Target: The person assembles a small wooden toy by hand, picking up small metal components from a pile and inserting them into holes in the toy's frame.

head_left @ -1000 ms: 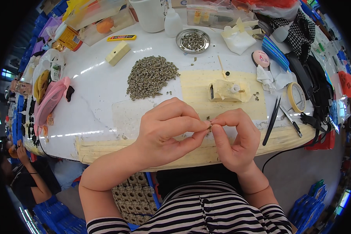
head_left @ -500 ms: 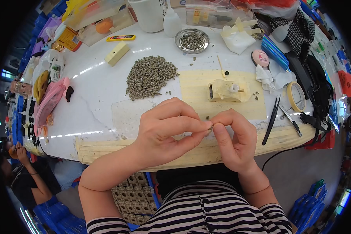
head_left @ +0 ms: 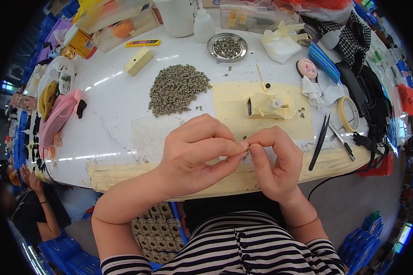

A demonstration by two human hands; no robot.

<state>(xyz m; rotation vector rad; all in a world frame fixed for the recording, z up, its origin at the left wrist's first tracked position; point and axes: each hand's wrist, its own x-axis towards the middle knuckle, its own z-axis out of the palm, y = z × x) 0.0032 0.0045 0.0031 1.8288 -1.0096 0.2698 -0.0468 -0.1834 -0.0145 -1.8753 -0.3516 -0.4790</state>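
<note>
From my remote seat I watch the left hand (head_left: 195,156) pinch thumb and forefinger together on a small metal piece (head_left: 248,150), over the near edge of the table (head_left: 110,101). The right hand (head_left: 277,165) curls in from the right, its thumb and forefinger a narrow space apart at that same piece; whether they grip it or only touch it, I can't tell. I judge the step in hand to be close fingertip work on this one piece, and I'd say the next move calls for a steady left pinch and small, light pressure from the right. A tiny loose part (head_left: 244,137) lies just beyond the fingertips. Farther off, to the left, sits a heap of similar parts (head_left: 176,90); a round metal dish (head_left: 228,60) at the far side holds more. Tweezers (head_left: 320,142) lie to the right.
</note>
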